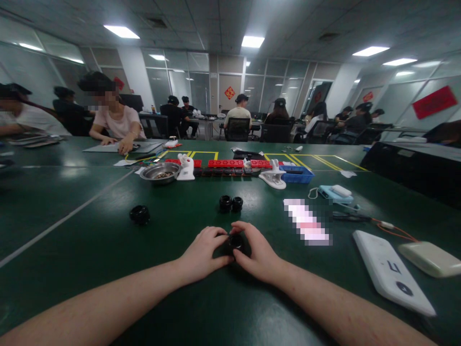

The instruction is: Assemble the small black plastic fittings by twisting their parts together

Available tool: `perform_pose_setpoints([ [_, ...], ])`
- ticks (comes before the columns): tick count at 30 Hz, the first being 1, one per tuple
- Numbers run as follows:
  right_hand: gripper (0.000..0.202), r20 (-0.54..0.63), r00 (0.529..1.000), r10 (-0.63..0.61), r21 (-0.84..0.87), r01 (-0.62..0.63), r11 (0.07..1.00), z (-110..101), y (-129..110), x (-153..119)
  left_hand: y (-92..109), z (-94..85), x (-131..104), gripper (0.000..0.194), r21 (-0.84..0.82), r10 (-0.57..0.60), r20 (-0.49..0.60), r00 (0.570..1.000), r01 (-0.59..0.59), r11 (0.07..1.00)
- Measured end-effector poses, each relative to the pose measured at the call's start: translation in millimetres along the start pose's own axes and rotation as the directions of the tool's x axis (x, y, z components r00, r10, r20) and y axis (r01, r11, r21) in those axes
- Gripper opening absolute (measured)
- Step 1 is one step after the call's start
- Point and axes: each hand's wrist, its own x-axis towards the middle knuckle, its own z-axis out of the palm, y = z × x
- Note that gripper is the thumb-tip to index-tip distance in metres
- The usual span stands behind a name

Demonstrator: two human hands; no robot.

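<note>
A glossy black round part with a hollow top (236,241) stands on the green tabletop between my hands. My right hand (260,252) curls its thumb and fingers around the right side of it. My left hand (207,251) closes on its left side, with fingertips and thumb against it; part of that contact is hidden. Just beyond are two similar black round parts, a larger one (225,203) and a smaller one (237,203), side by side. Another black round part (139,215) sits apart to the left.
Across the table stand a metal bowl (153,174) with small pieces, red trays (225,164), white stands (186,168) and a blue bin (297,175). To the right lie a blurred-out flat item (306,222), a white device (392,271) and cables. A person (117,115) works at the far left.
</note>
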Motion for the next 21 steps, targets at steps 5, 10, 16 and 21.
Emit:
perform_pose_setpoints([
  [5, 0.059, -0.009, 1.0, -0.01, -0.04, 0.01, 0.999, -0.9, -1.2, -0.5, -0.6, 0.4, 0.3, 0.033, 0.011, -0.003, 0.004, 1.0, 0.003, 1.0],
  [10, 0.05, -0.074, 0.994, 0.079, -0.102, -0.086, 0.991, 1.0, 0.3, 0.9, 0.9, 0.3, 0.2, 0.031, 0.01, -0.005, 0.0, 1.0, 0.005, 1.0],
  [16, 0.059, 0.024, 0.999, -0.041, 0.011, 0.041, 0.999, -0.8, 0.3, -1.0, 1.3, -1.4, -0.5, 0.034, -0.002, -0.017, 0.012, 1.0, 0.017, 1.0],
  [21, 0.059, -0.036, 0.996, 0.078, -0.048, -0.08, 0.996, 1.0, 1.3, 0.5, 2.2, -1.8, 0.0, 0.032, -0.004, -0.018, -0.002, 1.0, 0.018, 1.0],
])
